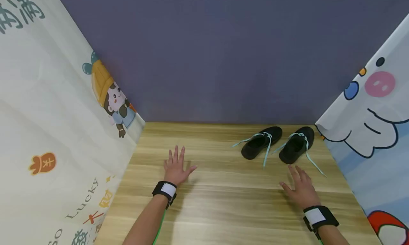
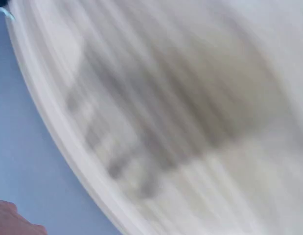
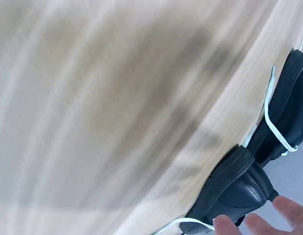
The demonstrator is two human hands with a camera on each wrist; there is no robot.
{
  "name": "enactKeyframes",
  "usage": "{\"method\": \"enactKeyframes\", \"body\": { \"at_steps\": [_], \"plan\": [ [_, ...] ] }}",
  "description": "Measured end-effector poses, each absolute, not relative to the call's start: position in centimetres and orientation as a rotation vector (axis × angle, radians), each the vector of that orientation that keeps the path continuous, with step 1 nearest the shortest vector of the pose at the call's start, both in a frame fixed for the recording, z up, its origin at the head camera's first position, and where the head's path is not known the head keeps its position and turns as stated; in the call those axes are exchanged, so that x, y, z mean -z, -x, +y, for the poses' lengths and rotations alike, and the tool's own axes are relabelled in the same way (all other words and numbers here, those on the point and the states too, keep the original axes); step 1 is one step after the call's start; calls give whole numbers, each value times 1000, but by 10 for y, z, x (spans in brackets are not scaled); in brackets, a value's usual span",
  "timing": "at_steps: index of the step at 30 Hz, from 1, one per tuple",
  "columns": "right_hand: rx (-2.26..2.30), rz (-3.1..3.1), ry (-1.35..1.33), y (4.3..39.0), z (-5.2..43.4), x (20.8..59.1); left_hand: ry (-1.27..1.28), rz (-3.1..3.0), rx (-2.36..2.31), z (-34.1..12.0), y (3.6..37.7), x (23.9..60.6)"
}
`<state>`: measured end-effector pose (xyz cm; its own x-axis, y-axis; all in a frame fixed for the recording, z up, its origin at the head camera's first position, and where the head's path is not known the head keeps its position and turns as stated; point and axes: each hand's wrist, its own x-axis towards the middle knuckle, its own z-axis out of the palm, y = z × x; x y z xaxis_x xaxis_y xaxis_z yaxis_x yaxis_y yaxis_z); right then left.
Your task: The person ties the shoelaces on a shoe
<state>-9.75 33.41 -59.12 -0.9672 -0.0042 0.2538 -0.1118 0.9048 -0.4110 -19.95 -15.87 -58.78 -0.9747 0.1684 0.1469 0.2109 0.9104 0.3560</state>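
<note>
Two black shoes with loose pale-blue laces stand at the back right of the wooden table: a left shoe [image 1: 252, 149] and a right shoe [image 1: 289, 153], toes pointing away. My right hand [image 1: 301, 190] hovers just in front of the right shoe's heel, its fingers spread and holding nothing. In the right wrist view its fingertips [image 3: 256, 223] overlap the near shoe [image 3: 229, 191], with the other shoe [image 3: 283, 112] beyond. Over the left middle of the table is my left hand [image 1: 175, 170], fingers stretched apart with nothing in them; its shadow falls on the wood in the left wrist view.
The wooden tabletop [image 1: 223, 202] ends at a dark purple-grey wall [image 1: 223, 60] behind. A white printed cloth [image 1: 48, 106] hangs on the left, and another cartoon cloth [image 1: 377, 131] borders the right side near the shoes. Both wrists wear black straps.
</note>
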Motion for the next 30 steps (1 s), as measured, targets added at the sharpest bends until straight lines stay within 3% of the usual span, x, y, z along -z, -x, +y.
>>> {"method": "enactKeyframes", "body": {
  "at_steps": [17, 30],
  "plan": [
    [-650, -2858, 29, 66, 344, 607, 760, -2945, 505, 27, 243, 584],
    [-608, -2804, 37, 48, 345, 611, 938, -2942, 607, 98, 253, 591]
  ]
}}
